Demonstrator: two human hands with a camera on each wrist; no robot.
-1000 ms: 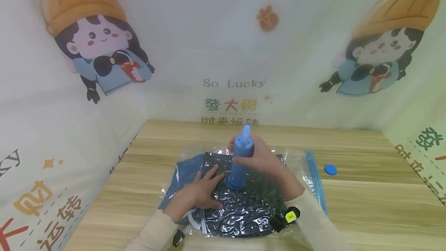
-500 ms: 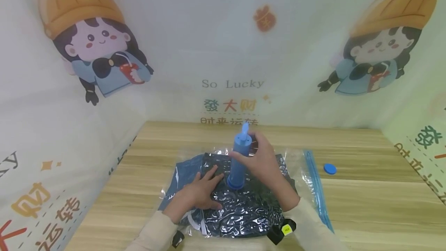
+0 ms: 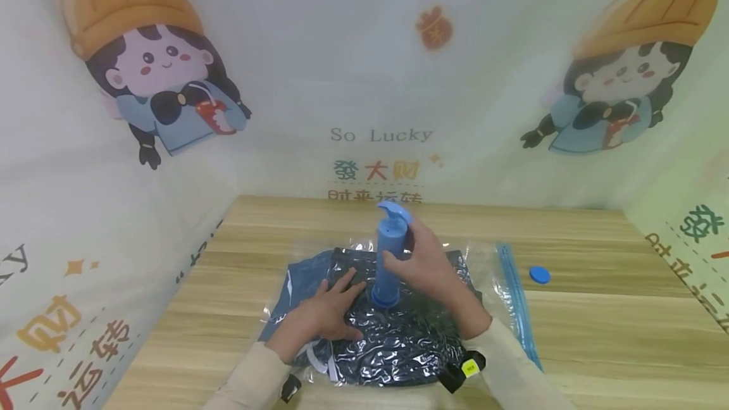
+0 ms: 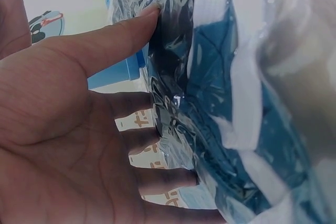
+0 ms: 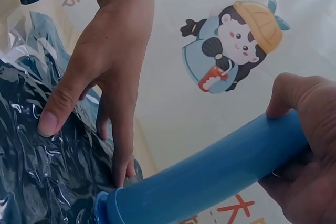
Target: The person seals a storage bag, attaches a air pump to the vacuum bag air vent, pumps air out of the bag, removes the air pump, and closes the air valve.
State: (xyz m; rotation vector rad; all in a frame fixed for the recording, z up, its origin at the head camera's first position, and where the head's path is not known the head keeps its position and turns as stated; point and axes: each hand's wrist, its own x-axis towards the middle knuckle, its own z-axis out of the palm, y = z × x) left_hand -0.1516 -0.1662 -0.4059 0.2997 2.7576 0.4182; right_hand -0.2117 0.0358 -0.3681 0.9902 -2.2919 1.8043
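A clear plastic vacuum storage bag (image 3: 484,264) with dark and blue folded cloth inside lies on the table. On its middle stands a blue hand pump (image 3: 388,280), nearly upright, its base against the bag and its curved handle (image 3: 395,211) at the top. My right hand (image 3: 427,264) grips the upper barrel, thumb in front; the right wrist view shows its fingers round the blue barrel (image 5: 210,171). Left of the pump my left hand (image 3: 327,315) rests on the bag with fingers spread. In the left wrist view its fingertips touch the crinkled plastic (image 4: 178,108).
A round blue cap (image 3: 540,274) lies on the wooden table (image 3: 592,321) to the right of the bag. The bag's blue zip strip (image 3: 515,302) runs along its right side. A printed cloth backdrop (image 3: 285,81) stands behind and at both sides.
The pump's handle has turned from end-on to sideways, its tip now toward the left. My right hand has shifted its hold on the barrel. My left hand has stayed in place.
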